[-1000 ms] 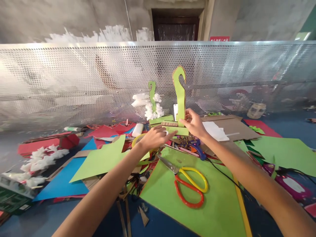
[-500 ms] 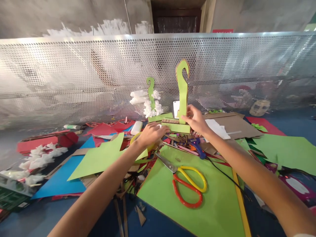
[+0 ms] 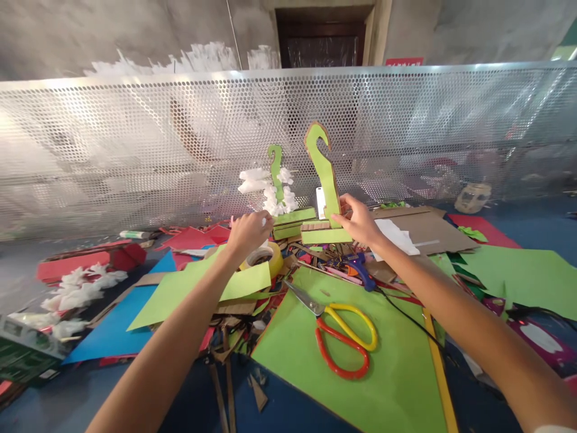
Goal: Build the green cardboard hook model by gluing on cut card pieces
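At the far edge of the littered table, my right hand [image 3: 358, 221] pinches the foot of the tall green hook [image 3: 323, 174], which tilts left on its green base [image 3: 325, 235]. My left hand [image 3: 247, 232] hangs loosely curled above the yellow tape roll [image 3: 265, 257]; I cannot tell whether it holds anything. The scissors [image 3: 340, 334] lie nearer me on green paper [image 3: 396, 385].

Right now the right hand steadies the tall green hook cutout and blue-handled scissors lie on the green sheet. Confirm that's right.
One thing is wrong: the scissors have yellow and red handles, not blue. The head view shows them on the green sheet, while the right hand steadies the tall green hook cutout.
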`<state>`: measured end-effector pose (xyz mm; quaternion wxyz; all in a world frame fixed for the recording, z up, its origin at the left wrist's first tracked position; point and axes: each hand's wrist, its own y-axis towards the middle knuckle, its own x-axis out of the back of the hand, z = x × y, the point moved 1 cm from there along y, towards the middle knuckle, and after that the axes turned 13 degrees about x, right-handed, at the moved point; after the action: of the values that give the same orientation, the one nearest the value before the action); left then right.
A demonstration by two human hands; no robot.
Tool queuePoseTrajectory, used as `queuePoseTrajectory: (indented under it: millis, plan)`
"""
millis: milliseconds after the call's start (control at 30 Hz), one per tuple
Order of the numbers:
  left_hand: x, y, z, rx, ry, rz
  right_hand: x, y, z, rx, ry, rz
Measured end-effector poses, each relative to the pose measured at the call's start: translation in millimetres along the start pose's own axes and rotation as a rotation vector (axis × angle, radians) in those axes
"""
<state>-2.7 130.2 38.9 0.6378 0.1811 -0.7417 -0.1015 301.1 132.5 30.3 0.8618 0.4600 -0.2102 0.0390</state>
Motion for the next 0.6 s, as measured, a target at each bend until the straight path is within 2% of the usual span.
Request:
queuePoseTrajectory:
  millis: [133, 300, 400, 600]
  plan:
    - [0.4, -6, -6, -0.088, 0.143, 0.036, -1, -1, 0, 0.011, 0.010, -0.004]
    - [-8.9, -27, -38, -0.298, 0.004, 0.041, -6, -3, 5, 0.003, 0.019, 0.002]
    - [-19.1, -39, -54, -0.448, -0.044, -0.004, -11, -4, 12, 0.021, 0.022, 0.008]
    - [-32.7, -44, -55, -0.492, -0.119, -0.068, -16, -6, 20, 0.069, 0.010, 0.032]
